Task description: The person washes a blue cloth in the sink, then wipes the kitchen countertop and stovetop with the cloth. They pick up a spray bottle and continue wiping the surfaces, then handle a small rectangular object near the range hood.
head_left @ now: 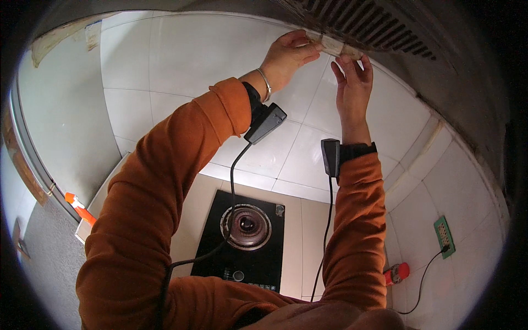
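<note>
Both of my hands are raised to the lower rim of a dark range hood [359, 24]. A pale, stained piece [331, 46], perhaps a grease cup, sits at that rim against the tiled wall. My left hand [295, 53] grips its left end between thumb and fingers. At the other end, the fingertips of my right hand [354, 80] hold it from below. Where the piece meets the hood is too dark to make out. Below my arms lies a black glass gas hob [264, 260] with one round burner [246, 226].
Cables hang from black devices on my left wrist [266, 123] and right wrist [331, 157]. A red-capped jar [397, 273] stands by the right wall. Above it is a green-framed socket [444, 237] with a plugged-in cord. An orange-and-white object [80, 208] is at the left counter edge.
</note>
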{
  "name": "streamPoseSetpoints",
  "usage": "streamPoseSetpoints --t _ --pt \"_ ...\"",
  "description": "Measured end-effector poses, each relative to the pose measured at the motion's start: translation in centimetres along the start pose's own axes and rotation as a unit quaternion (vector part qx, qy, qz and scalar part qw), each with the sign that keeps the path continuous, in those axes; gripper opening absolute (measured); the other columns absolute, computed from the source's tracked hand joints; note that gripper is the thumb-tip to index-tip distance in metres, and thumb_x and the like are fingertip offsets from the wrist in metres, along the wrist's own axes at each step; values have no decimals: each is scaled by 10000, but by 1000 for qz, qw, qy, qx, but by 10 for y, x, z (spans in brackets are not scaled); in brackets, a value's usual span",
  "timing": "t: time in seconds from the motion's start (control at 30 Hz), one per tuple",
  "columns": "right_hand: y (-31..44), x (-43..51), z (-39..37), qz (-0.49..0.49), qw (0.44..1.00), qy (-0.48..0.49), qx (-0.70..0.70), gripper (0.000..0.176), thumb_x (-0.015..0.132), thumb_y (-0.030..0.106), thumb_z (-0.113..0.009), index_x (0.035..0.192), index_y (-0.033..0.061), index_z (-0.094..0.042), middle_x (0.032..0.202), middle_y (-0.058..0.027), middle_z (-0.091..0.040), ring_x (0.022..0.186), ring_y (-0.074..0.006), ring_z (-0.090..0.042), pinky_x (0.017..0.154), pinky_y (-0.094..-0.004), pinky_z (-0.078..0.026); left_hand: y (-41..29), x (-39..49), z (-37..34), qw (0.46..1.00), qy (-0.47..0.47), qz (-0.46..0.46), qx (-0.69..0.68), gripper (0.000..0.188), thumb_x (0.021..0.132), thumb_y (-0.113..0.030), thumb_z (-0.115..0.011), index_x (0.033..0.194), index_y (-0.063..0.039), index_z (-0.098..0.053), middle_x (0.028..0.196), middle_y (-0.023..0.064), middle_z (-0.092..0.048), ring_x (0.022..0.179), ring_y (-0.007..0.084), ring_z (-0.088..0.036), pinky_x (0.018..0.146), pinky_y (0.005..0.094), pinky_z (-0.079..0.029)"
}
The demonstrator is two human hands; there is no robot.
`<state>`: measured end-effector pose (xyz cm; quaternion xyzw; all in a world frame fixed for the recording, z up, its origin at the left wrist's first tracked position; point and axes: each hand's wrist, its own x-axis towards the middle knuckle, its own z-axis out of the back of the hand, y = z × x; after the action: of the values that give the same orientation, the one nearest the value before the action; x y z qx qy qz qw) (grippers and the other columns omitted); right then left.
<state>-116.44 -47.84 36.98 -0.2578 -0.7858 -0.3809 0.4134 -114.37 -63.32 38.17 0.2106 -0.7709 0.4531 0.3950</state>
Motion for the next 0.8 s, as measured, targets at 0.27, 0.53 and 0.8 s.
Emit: streamPoseSetpoints --t 0.27,0.53,0.8 --pt "-4 2 0 -3 1000 28 9 474 820 49 -655 1220 34 -401 1084 -96 -527 975 -191 -570 855 -348 -525 -1 -3 -3 999 -31 -11 12 472 806 -28 -661 1189 46 -394 1088 132 -546 990 218 -584 933 337 -490" --pt "-7 4 1 -16 998 51 18 475 830 79 -652 1236 30 -410 1092 -94 -562 975 -179 -575 861 -350 -516 3 -6 -7 997 -46 -54 36 540 778 -77 -708 1196 55 -392 1123 125 -506 968 216 -587 910 321 -499" --pt "-8 5 0 -2 999 38 20 396 837 93 -643 1184 33 -462 1040 -77 -592 959 -185 -586 848 -360 -518 -1 -7 -11 995 -48 -71 49 477 749 -79 -732 1099 43 -433 976 119 -580 927 159 -585 828 253 -511"
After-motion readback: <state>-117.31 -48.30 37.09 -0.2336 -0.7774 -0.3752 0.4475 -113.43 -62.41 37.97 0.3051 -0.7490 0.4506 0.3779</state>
